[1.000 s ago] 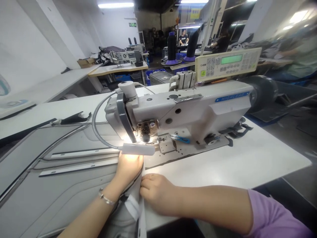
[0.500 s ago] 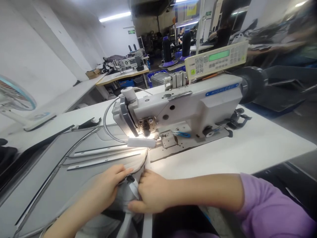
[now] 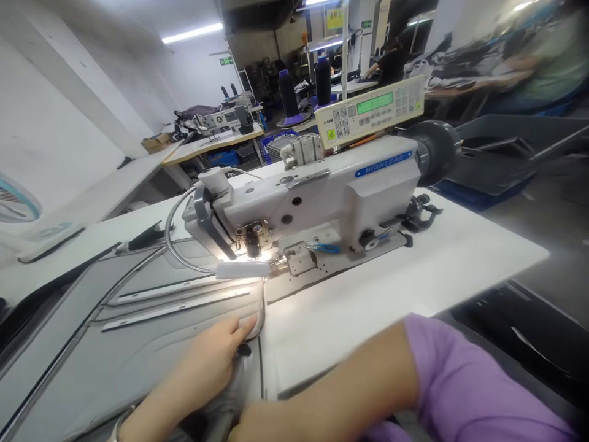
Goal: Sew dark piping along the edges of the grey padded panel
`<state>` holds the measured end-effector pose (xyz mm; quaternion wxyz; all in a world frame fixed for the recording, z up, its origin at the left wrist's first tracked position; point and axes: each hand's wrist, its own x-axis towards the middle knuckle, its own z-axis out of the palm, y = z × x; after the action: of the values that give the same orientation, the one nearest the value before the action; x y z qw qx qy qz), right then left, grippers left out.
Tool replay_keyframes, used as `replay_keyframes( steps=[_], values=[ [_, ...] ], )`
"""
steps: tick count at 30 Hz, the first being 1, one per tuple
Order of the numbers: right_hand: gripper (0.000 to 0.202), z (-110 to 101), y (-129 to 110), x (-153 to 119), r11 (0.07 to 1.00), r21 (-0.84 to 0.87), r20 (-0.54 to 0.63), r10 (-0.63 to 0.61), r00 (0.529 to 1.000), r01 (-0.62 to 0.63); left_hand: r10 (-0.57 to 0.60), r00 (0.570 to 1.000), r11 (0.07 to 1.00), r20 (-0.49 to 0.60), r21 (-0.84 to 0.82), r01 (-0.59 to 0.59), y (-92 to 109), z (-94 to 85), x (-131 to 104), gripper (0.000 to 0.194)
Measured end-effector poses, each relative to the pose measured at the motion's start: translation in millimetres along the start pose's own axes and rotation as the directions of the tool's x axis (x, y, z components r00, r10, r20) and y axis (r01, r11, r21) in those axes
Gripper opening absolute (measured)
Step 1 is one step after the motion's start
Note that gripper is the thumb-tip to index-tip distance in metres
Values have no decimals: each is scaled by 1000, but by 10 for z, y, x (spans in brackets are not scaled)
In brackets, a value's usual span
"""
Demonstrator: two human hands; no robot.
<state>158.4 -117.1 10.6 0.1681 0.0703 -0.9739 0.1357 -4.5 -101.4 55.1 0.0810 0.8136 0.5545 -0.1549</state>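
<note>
A large grey padded fabric panel (image 3: 151, 344) with dark piping and pale strips lies on the sewing table, its far end by the needle area of the sewing machine (image 3: 313, 196). Near its right edge, my left hand (image 3: 211, 353) is closed on the fabric, fingers over the folded border. A dark round spot shows just under those fingers. At the bottom of the picture, my right hand (image 3: 264, 423) is beside the hanging part of the fabric; its fingers run out of view. The machine's lamp (image 3: 243, 270) lights the panel's end.
Blue thread snips (image 3: 324, 248) lie on the machine bed. A control panel (image 3: 372, 110) and black thread cones (image 3: 289, 98) stand behind. At left is a fan (image 3: 18, 202). Another person (image 3: 552, 61) is at the far right; a grey bin (image 3: 519, 147) stands beyond the machine.
My right hand has moved down and toward me, away from my left hand. My left hand stays on the fabric near its edge. The whole view has shifted slightly.
</note>
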Motion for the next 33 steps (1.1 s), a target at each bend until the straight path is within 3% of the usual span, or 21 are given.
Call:
replay_keyframes(
  steps=[2, 4, 5, 7, 9, 10, 12, 14, 17, 22, 33],
  values=[
    [11, -165, 35, -264, 999, -40, -48, -7, 999, 5, 43, 999, 993, 3, -108, -42, -15, -75, 30, 73],
    [10, -256, 156, -487, 971, -176, -164, 133, 977, -161, 97, 995, 946, 3, -311, -91, -50, -134, 109, 51],
    [10, -258, 223, -562, 949, -226, -203, 175, 963, -220, 76, 997, 915, -7, -396, -72, -65, -134, 161, 39],
    [13, -188, 329, -627, 938, -273, -229, 152, 962, -213, -90, 995, 887, -53, -458, 56, -68, -56, 268, 30],
    [18, -72, 379, -601, 941, -305, -273, 60, 960, -146, -244, 946, 921, -212, -358, 157, -37, 98, 348, 27],
    [19, -19, 388, -571, 936, -330, -309, 18, 951, -125, -247, 910, 951, -334, -265, 160, -18, 181, 374, 27],
    [20, 50, 392, -509, 927, -360, -381, -43, 924, -105, -106, 830, 994, -548, -64, 85, 3, 319, 402, 26],
    [20, 64, 392, -472, 926, -365, -420, -75, 904, -93, 53, 783, 996, -619, 89, 2, -10, 395, 416, 31],
    [19, 31, 397, -467, 931, -354, -422, -75, 903, -88, 152, 793, 984, -590, 168, -64, -59, 420, 442, 45],
    [19, -19, 403, -465, 940, -332, -433, -80, 898, -76, 175, 788, 983, -590, 152, -104, -85, 397, 492, 45],
    [18, -72, 489, -493, 945, -294, -402, 12, 916, -141, 97, 834, 986, -543, -64, -156, -66, 208, 651, 49]
  ],
)
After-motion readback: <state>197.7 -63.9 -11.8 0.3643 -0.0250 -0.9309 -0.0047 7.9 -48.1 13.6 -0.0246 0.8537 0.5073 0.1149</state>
